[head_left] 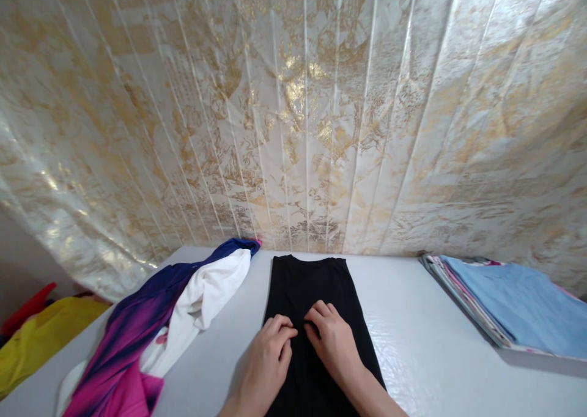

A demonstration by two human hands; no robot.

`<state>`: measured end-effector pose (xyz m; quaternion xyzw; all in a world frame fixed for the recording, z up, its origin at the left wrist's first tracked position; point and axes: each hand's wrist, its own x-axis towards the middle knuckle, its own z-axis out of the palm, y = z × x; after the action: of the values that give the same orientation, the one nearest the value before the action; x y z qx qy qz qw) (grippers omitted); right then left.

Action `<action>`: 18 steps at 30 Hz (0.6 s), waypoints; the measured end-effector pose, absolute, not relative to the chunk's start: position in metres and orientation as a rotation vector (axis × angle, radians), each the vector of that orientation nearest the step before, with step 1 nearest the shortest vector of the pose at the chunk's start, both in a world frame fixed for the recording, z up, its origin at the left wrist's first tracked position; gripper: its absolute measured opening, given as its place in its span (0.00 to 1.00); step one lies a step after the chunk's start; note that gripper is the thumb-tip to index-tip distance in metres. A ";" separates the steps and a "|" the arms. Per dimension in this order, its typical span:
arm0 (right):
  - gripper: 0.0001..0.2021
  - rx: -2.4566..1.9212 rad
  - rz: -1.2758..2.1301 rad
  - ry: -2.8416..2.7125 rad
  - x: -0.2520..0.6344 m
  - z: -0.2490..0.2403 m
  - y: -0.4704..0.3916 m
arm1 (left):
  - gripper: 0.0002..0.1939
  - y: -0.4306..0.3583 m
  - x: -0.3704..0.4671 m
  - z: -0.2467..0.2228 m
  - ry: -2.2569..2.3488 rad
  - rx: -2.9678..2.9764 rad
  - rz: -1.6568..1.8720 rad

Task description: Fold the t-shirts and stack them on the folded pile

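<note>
A black shirt (312,282) lies flat in a long, narrow shape on the white table, with a shallow neckline curve at its far end. My left hand (270,350) rests at its left side, fingers curled and thumb against the fingertips, pinching the cloth. Close by on the right, my right hand (332,337) bends over the middle of the shirt with its thumb and fingers drawn together on the fabric. A small gap separates the two hands. The near end of the shirt runs out of view between my forearms.
Left on the white table (413,331) lies a loose purple and navy garment (151,307) with a white garment (211,288) against it. A stack of folded clothes topped by a light blue one (532,307) sits right. Yellow cloth (41,337) lies beyond the left edge. A patterned gold sheet (293,129) hangs behind.
</note>
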<state>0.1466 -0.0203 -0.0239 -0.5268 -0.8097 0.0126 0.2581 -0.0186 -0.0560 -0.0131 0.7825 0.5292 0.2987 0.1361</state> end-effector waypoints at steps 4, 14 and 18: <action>0.08 -1.436 0.037 -2.167 0.146 -0.024 -0.021 | 0.24 -0.066 -0.019 -0.013 1.516 2.396 0.740; 0.13 -1.389 0.179 -2.135 0.147 -0.021 -0.025 | 0.16 -0.070 -0.022 -0.013 1.506 2.445 0.685; 0.10 -1.349 0.208 -2.182 0.149 -0.020 -0.028 | 0.15 -0.070 -0.021 -0.015 1.512 2.420 0.710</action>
<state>0.1488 -0.0277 -0.0201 -0.5030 -0.8139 0.0774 0.2802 -0.0211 -0.0705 -0.0145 0.8188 0.5117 0.2401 0.1003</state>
